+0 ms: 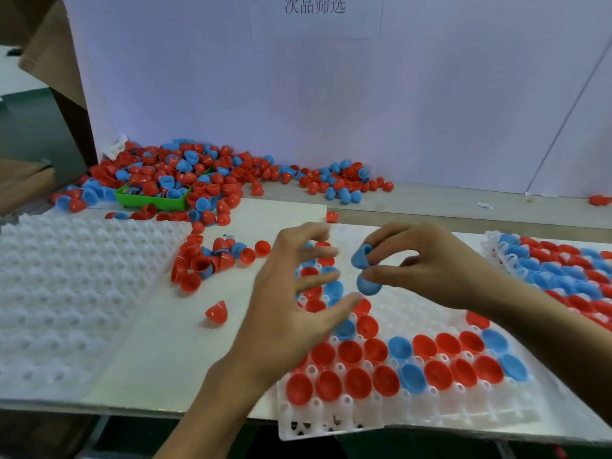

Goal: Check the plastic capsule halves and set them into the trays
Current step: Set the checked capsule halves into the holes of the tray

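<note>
Two blue capsule halves (364,270) are pinched in the grip of the right hand (433,266), one above the other, just over the bare pockets at the middle of the near tray (414,422). The left hand (298,303) is held spread and holds nothing, its fingers hovering above the filled pockets at about nine o'clock of the right hand. Red and blue halves are already seated in the tray's nearest rows and up its left side. A loose pile of halves (205,263) lies on the worktop (159,342) at ten o'clock of the left hand, and a larger heap (198,173) is spread around a green bin (149,202) at eleven o'clock. An unfilled tray (66,293) lies at nine o'clock, a filled tray (563,270) at three o'clock.

The halves are judged to be light, thin-walled and stiff, with a smooth dome likely to slip; a pinch at the open rim, one finger inside, is judged safest, and hard squeezing could crack or warp them
</note>
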